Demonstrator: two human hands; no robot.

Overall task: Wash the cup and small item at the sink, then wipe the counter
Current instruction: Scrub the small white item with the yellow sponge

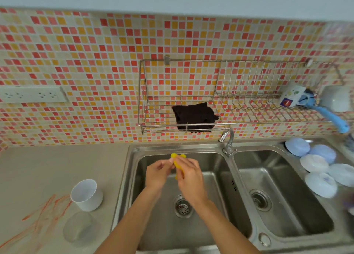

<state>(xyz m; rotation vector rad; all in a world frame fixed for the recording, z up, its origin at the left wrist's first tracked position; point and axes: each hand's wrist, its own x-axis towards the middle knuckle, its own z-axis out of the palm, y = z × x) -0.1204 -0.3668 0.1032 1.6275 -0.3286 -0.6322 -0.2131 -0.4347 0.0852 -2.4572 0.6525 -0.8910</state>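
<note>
Over the left basin of the steel sink [226, 177], my left hand [156, 174] and my right hand [189, 179] both grip a small yellow item [177, 160] between the fingers; most of it is hidden by them. A white cup [87, 195] stands upright on the grey counter [47, 167] left of the sink. Orange streaks [44, 215] mark the counter beside the cup. A dark cloth [194, 117] lies in the wire rack [145, 92] on the wall above the sink.
The faucet [228, 138] stands between the two basins, its spout turned to the left basin. A clear glass lid or dish [80, 229] lies near the counter's front. Several pale round sponges [316, 169] sit right of the sink. A mug [292, 96] and blue brush [329, 115] rest in the rack.
</note>
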